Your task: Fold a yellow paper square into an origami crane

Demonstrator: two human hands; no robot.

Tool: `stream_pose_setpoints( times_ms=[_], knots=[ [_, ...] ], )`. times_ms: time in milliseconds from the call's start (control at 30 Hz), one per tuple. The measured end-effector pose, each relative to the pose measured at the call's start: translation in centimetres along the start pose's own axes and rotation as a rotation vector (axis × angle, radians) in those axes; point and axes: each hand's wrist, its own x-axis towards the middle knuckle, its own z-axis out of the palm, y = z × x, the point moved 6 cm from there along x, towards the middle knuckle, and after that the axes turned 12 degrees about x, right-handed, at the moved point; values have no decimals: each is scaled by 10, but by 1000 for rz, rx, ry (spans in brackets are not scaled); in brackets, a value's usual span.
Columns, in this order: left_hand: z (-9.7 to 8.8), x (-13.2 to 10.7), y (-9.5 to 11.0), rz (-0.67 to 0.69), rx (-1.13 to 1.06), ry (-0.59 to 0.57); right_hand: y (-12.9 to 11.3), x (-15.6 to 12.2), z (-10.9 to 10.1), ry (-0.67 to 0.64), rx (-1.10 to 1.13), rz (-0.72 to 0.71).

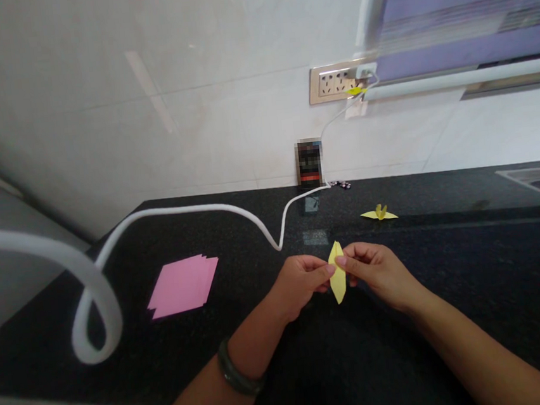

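Observation:
A narrow folded yellow paper (339,285), pointed at its lower end, is held up over the dark countertop. My left hand (305,282) pinches its left edge between thumb and fingers, and a dark bangle circles that wrist. From the other side, my right hand (376,270) grips the same paper, its thumb lying across the front face. Beyond my right hand a finished-looking yellow origami crane (380,213) rests on the counter with its wings spread. Most of my curled fingers are hidden behind the paper and thumbs.
Pink paper sheets (182,286) lie stacked at the left on the black countertop (277,374). A white cable (194,208) loops across the left side. A phone (309,163) leans on the wall beneath a socket panel (335,83). A sink edge (535,183) shows at the right.

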Motion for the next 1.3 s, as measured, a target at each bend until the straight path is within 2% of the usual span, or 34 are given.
stream_pose_setpoints(
  times_ms=[233,500,700,833,900,1033,1133,1300],
  knots=[
    [-9,1,2,103,-2,154,2,-1,4,-41,-1,37],
    [-6,2,3,74,-147,109,1,-1,6,-80,-55,23],
    [-12,-1,11,172,-187,147,-5,-1,4,-35,-82,-159],
    [-9,-1,11,148,-215,116,-17,-6,11,-162,-232,-317],
    [-8,0,10,110,-247,102,-20,-7,13,-193,-254,-352],
    [-4,1,11,93,-320,-1,-19,-4,5,-138,-226,-356],
    [-4,0,16,156,-238,-24,-19,-3,1,-113,-224,-367],
    [-6,-5,20,268,-11,67,-23,-4,-2,-103,-226,-373]
  ],
)
